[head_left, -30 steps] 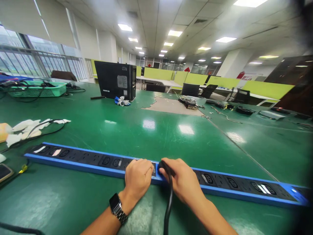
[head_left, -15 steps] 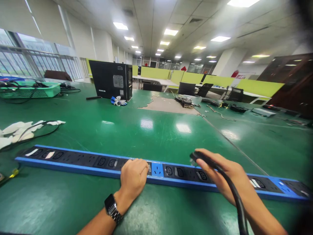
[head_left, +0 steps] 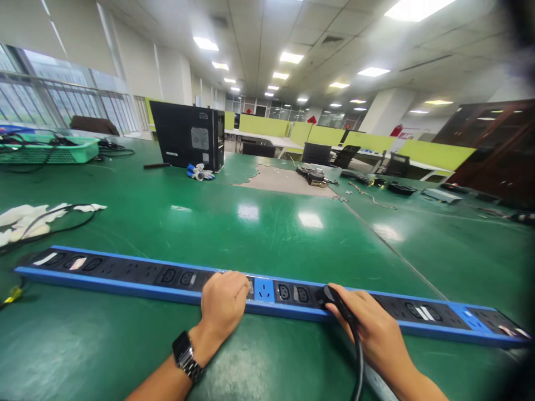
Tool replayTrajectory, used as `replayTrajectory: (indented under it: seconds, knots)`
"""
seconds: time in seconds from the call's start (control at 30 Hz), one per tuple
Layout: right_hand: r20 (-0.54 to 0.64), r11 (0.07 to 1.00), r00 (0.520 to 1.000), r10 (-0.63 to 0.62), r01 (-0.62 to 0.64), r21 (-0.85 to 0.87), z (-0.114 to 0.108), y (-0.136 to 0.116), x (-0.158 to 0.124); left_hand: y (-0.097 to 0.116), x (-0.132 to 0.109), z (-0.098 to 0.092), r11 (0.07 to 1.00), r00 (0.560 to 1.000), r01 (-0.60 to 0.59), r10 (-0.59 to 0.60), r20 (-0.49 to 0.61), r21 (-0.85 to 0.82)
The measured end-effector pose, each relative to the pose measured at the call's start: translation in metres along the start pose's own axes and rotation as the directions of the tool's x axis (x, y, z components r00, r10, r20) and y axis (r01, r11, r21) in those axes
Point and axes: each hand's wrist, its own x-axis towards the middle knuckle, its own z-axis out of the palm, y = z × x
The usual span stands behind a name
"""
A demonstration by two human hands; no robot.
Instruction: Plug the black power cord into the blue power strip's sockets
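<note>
A long blue-and-black power strip (head_left: 137,273) lies across the green table, slightly slanted, with several sockets along its top. My left hand (head_left: 224,301), a watch on its wrist, is closed over the strip left of the blue socket (head_left: 264,289); its fingertips are hidden. Further right, my right hand (head_left: 368,320) grips a black power plug (head_left: 332,295) between thumb and fingers. The plug's face is down against the strip's top, over a socket; how deep its pins sit cannot be seen. From it the black cord (head_left: 358,362) runs down toward me, past the wrist.
A black computer tower (head_left: 179,136) stands at the back left, with a crumpled glove (head_left: 200,172) before it. A green basket of cables (head_left: 75,151) and white cloth or paper (head_left: 29,220) lie at left. Loose parts (head_left: 313,176) sit on a bare tabletop patch.
My right hand has moved down and left, bringing the plug from above the strip onto its top. My left hand keeps its place on the strip. The view has shifted slightly.
</note>
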Motion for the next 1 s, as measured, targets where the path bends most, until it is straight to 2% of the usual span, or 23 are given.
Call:
replayTrajectory:
  seconds: [0.07,0.17,0.23,0.3,0.37,0.4,0.47,0.5,0.53,0.6,0.67,0.77,0.83,0.9,1.0]
  knots:
    - [0.020,0.999,1.000,-0.006,0.007,-0.050,0.000,-0.002,-0.001,0.000,0.000,0.000,1.000,1.000,-0.001,0.001,0.004,-0.009]
    - [0.119,0.993,0.993,-0.023,0.037,-0.115,-0.002,-0.006,0.003,0.000,-0.001,-0.001,1.000,1.000,0.004,-0.004,0.002,-0.020]
    - [0.127,0.993,0.991,-0.045,0.059,-0.107,-0.003,-0.008,0.004,0.001,0.000,-0.002,1.000,1.000,0.013,-0.013,0.001,-0.020]
    - [0.113,0.997,0.993,-0.019,0.027,-0.068,-0.005,-0.009,0.005,0.001,0.000,-0.002,1.000,1.000,0.014,-0.014,0.002,-0.016]
    - [0.050,0.999,0.998,0.031,-0.030,-0.014,-0.007,-0.015,0.008,0.001,0.000,-0.002,1.000,1.000,0.012,-0.012,-0.002,-0.014]
    - [-0.018,0.998,0.998,0.060,-0.060,0.010,-0.008,-0.020,0.011,0.001,0.000,-0.001,1.000,1.000,0.011,-0.011,-0.003,-0.013]
    - [-0.164,0.994,0.981,0.105,-0.097,0.056,-0.007,-0.038,0.021,0.001,0.000,-0.001,1.000,1.000,0.011,-0.012,-0.006,-0.013]
    - [-0.187,0.991,0.975,0.121,-0.108,0.079,-0.005,-0.050,0.027,0.001,0.000,-0.001,1.000,1.000,0.014,-0.014,-0.005,-0.011]
    - [-0.151,0.989,0.980,0.125,-0.111,0.102,-0.002,-0.063,0.035,0.001,0.000,-0.001,1.000,1.000,0.018,-0.018,-0.003,-0.007]
    - [0.075,0.982,0.993,0.095,-0.105,0.157,0.008,-0.088,0.049,0.001,-0.001,0.000,1.000,1.000,0.026,-0.026,0.002,0.006]
    - [0.208,0.981,0.970,0.124,-0.152,0.122,0.018,-0.107,0.060,0.001,-0.001,0.000,0.999,0.999,0.035,-0.035,0.003,0.021]
    - [0.260,0.987,0.952,0.160,-0.159,-0.027,0.031,-0.119,0.066,0.001,-0.001,0.001,0.999,1.000,0.029,-0.030,0.009,0.026]
    - [0.235,0.992,0.967,0.095,-0.072,-0.105,0.040,-0.119,0.060,0.002,0.000,0.001,0.999,1.000,0.021,-0.021,0.011,0.030]
    - [0.139,0.992,0.990,-0.002,0.020,-0.125,0.049,-0.118,0.050,0.002,0.000,-0.001,0.999,1.000,0.023,-0.023,0.005,0.034]
    - [-0.042,0.996,0.995,-0.093,0.093,-0.015,0.054,-0.117,0.039,0.003,0.001,-0.002,1.000,1.000,0.020,-0.020,-0.008,0.023]
